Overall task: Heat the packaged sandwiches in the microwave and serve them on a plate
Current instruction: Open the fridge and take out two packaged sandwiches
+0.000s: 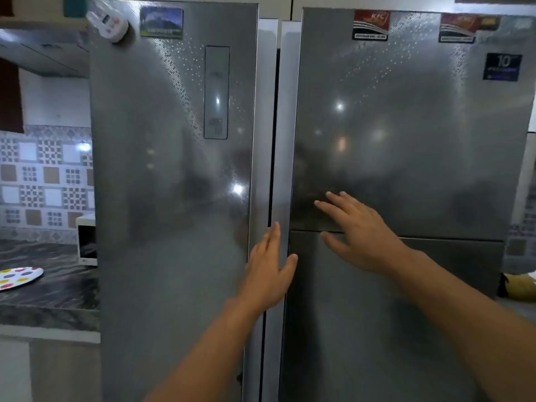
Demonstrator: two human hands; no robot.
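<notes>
Both arms reach up and forward to a grey two-door fridge (174, 169) that fills the view. The left hand (269, 268) stands edge-on at the gap between the doors, fingers straight and together pointing up, thumb spread to the right over the pale inner edge strip; whether the fingertips hook behind the left door's edge cannot be told. The right hand (356, 233) lies flat with its fingers spread wide and pointing up-left, on or just off the right door (406, 126), across the seam between that door's upper and lower panels. Neither hand holds anything. Both doors look shut or barely ajar, with a dark slit between them. No sandwiches show. The microwave (87, 239), white with a dark window, sits on the dark patterned counter (49, 294) far left of the hands, mostly hidden behind the fridge's left door. The plate (18, 277), white with coloured dots, lies on the same counter in front of the microwave, at the left edge of the view, well apart from both hands. Magnets and stickers sit along the tops of the doors. At the right edge something yellow (520, 287) rests on a surface beside the fridge.
</notes>
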